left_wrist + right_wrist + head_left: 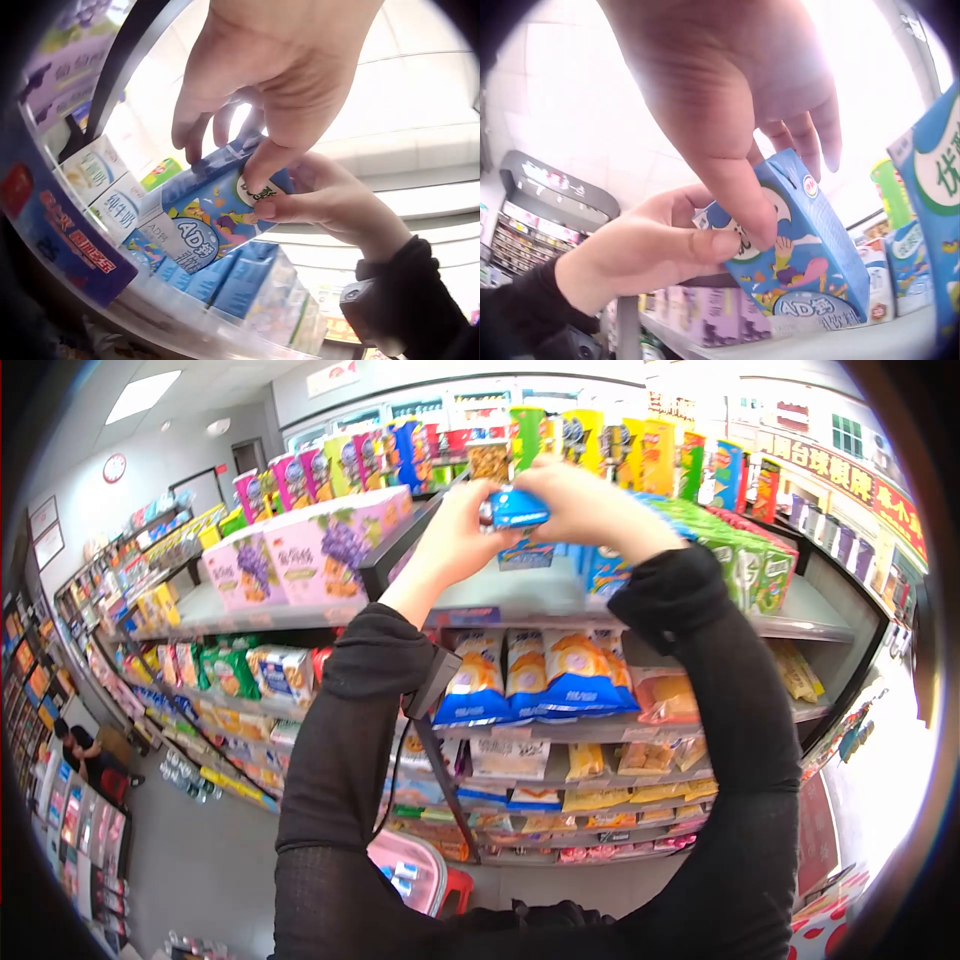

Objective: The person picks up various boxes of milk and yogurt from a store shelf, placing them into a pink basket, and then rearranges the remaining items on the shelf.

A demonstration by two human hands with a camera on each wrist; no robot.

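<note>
A small blue drink carton [214, 206] with "AD" on its front is held between both hands above the upper shelf. The left hand [281, 67] has its thumb on the front and its fingers bent over the far side. From the other side the right hand [334, 199] pinches the same carton, thumb on the front. The right wrist view shows the carton [802, 247] tilted, the right hand [727, 90] at its top end and the left hand [637, 251] at its side.
White milk cartons [116, 206] and more blue cartons [244, 277] stand on the shelf. Purple grape boxes [305, 555] are to the left, green packs [745, 555] to the right. Blue and orange bags [575, 675] fill the shelf below. A pink basket [433, 860] sits low by a red stool [457, 888].
</note>
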